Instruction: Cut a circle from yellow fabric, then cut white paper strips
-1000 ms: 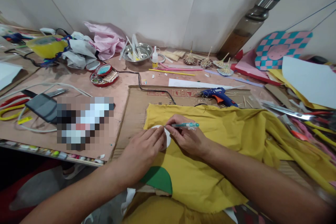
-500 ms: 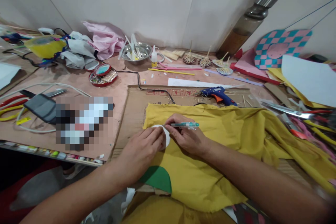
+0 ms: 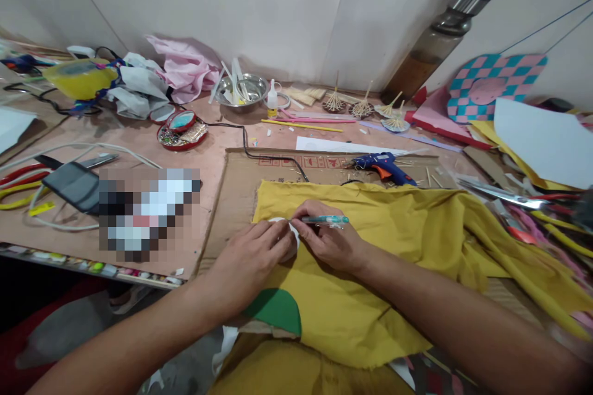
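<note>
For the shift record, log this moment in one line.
left hand: pressing white disc | right hand: holding teal pen | yellow cloth: under both

The pinkish table (image 3: 185, 163) carries cardboard (image 3: 220, 210), scissors (image 3: 503, 194) and a bowl (image 3: 252, 87).

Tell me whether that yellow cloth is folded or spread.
Spread, but creased: the yellow cloth lies broadly over the brown cardboard sheet, rumpled toward the right.

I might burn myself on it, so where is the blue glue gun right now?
In the head view, the glue gun lies right of centre on the cardboard, just beyond the upper edge of the yellow cloth.
</note>
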Tool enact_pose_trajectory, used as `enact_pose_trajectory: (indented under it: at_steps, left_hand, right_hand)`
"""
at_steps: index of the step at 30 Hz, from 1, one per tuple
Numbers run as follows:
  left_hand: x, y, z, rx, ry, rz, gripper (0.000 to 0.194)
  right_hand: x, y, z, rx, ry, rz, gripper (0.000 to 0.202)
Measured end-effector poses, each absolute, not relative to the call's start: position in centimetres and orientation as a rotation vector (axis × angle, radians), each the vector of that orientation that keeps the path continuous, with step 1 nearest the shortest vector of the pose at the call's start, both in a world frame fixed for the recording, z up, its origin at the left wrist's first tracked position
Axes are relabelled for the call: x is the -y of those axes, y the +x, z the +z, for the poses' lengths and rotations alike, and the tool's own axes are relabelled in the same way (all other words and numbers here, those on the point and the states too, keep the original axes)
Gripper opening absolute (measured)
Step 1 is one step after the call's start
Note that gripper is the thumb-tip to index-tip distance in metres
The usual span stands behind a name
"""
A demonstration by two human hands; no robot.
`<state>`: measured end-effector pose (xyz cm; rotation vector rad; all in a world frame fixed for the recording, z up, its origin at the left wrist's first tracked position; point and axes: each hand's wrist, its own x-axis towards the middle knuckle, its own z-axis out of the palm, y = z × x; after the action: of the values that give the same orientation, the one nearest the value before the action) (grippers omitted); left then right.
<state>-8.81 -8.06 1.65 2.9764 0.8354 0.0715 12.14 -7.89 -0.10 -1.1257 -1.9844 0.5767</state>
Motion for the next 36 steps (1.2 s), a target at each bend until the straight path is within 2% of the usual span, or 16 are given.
enact_pose_trajectory:
  at_steps: [10,17,29,36]
  left_hand:
    - [7.84,-8.81,1.50,-0.819,2.977,0.113,0.038]
    - [7.59,-8.69,1.62,-0.761,3.023,0.014,0.035]
    - [7.67,-8.80,0.93,-0.766,3.060,0.115,0.037]
    - [7.55,-8.53,1.42,-0.760,3.063,0.114,0.030]
  right_hand:
    - [8.06,12.20,-0.02,1.990,-1.154,0.537,0.013]
    - [8.15,12.23,0.15,1.993,-1.143,0.510,0.013]
    - [8.21,12.12,0.08,2.009,-1.155,0.505,0.013]
    - [8.45,12.35,0.42,2.020,-1.166,0.525,0.014]
